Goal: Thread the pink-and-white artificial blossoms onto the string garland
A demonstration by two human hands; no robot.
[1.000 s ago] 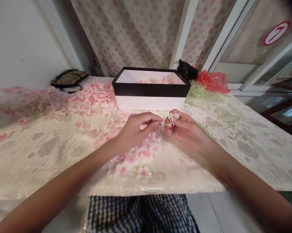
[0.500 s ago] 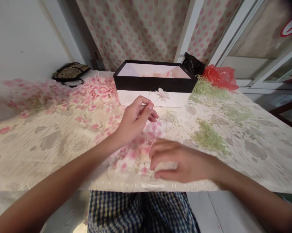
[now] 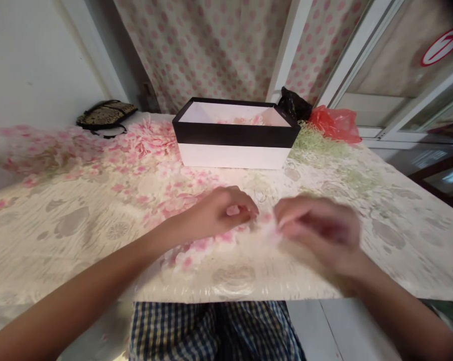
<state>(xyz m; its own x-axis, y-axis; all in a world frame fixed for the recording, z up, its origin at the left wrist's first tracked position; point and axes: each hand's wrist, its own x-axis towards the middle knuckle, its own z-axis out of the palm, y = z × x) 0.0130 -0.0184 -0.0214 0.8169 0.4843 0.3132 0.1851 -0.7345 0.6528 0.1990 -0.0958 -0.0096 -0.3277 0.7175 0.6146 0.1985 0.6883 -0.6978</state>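
Note:
My left hand (image 3: pixel 230 210) is over the middle of the table, its thumb and fingertips pinched together. Whatever lies between those fingertips is too small to make out. Facing it, my right hand (image 3: pixel 320 225) is closed and blurred by motion, its fingertips at a pale pink artificial flower (image 3: pixel 268 223). That blossom is smeared and sits in the gap between the two hands. Loose pink artificial flowers (image 3: pixel 188 260) lie on the tablecloth below and beside my left hand, partly covered by it.
Behind the hands stands a white box with a black rim (image 3: pixel 234 136), pink flowers (image 3: pixel 249 120) inside. A heap of pink flowers (image 3: pixel 151 138) and a patterned bag (image 3: pixel 108 115) are at left. Green shredded filler (image 3: pixel 316 140), a red plastic bag (image 3: pixel 335 123) and a black bag (image 3: pixel 294 104) lie right.
My left hand has come down towards me and slightly right, away from the box front; the flower beside it there is gone from that spot. My right hand has risen and moved right, fingers now closed.

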